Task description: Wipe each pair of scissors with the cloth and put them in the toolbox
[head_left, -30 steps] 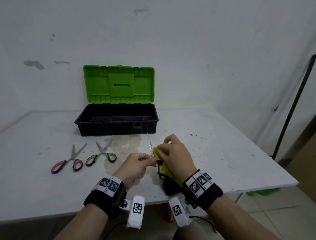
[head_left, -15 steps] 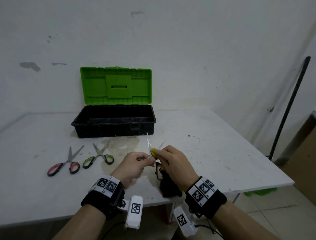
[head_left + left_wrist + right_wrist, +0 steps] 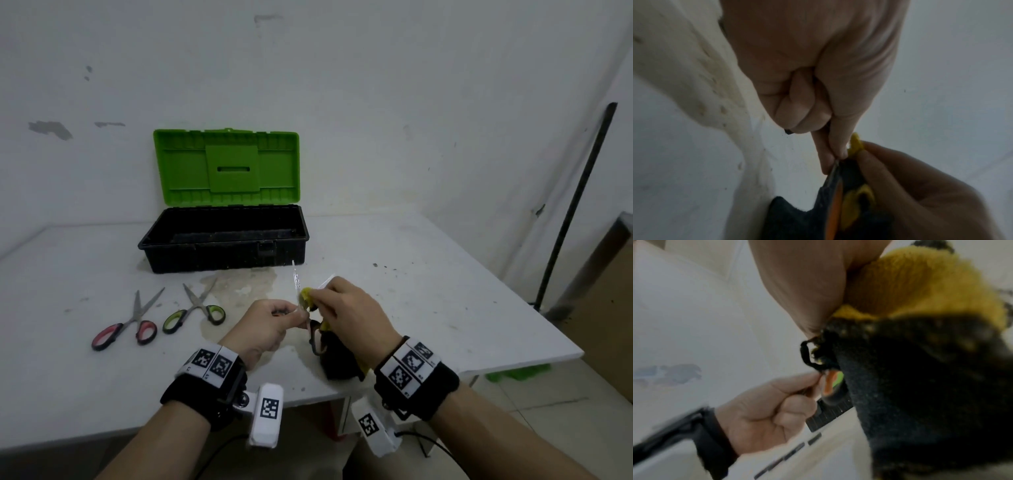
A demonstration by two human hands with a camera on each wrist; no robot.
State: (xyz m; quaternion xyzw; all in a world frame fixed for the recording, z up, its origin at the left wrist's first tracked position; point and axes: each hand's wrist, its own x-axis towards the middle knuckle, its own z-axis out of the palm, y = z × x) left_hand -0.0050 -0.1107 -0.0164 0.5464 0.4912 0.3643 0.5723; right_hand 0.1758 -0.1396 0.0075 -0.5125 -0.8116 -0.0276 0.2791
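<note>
Wiping is the step in hand, on the first of three pairs. Above the counter's (image 3: 428,308) near edge, the left hand (image 3: 263,329) pinches a pair of scissors (image 3: 296,284) between thumb and forefinger near the pivot, the other fingers (image 3: 797,112) curled into the palm; its blades stand apart and point up and away, while a dark handle loop with an orange inner face hangs below. The right hand (image 3: 356,318) has its fingers closed around a yellow-and-black cloth (image 3: 337,363), pressing a yellow fold against a blade just beside the left thumb, and the rest of the cloth hangs down toward the counter. Which blade face is being rubbed I cannot tell, since the wrist views are blurred. Two more pairs lie flat toward the counter's left side, apart from each other: the red-handled scissors (image 3: 125,327) further left and the green-handled scissors (image 3: 195,310) beside them, both with blades spread. The toolbox (image 3: 222,251) stands open at the back edge, green lid upright against the wall, its black tray seemingly holding no scissors. By my reading, the next move calls for drawing the cloth along the blades toward the tips, keeping fingertips off the edges, then carrying the pair forward over the front wall of the toolbox and laying it inside before reaching left for another.
</note>
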